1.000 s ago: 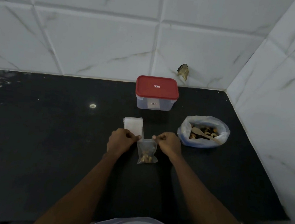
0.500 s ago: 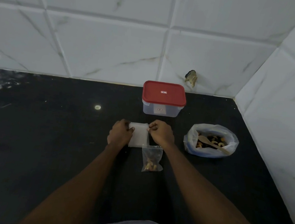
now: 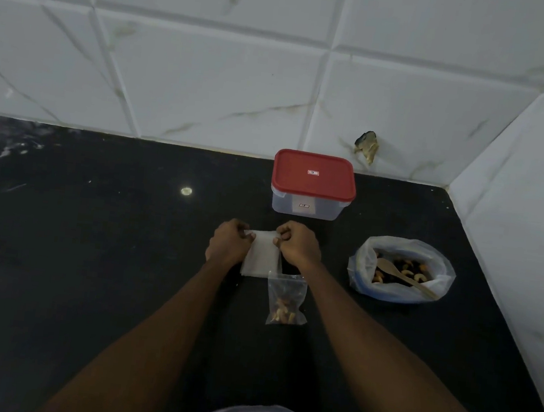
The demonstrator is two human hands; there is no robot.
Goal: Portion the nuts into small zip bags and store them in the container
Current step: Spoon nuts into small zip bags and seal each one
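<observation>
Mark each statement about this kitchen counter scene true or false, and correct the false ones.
1. The filled zip bag lies on the counter, nearer the person than the empty zip bags. True.
2. Both hands hold the filled zip bag. False: the left hand and right hand pinch the empty zip bags.
3. The red lid sits on the container. True.
4. A wooden spoon rests in the large bag of nuts. True.
5. The large bag of nuts lies left of the container. False: it lies to its right.

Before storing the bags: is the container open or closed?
Closed. The red lid sits flat on the clear container, covering its whole top.
</observation>
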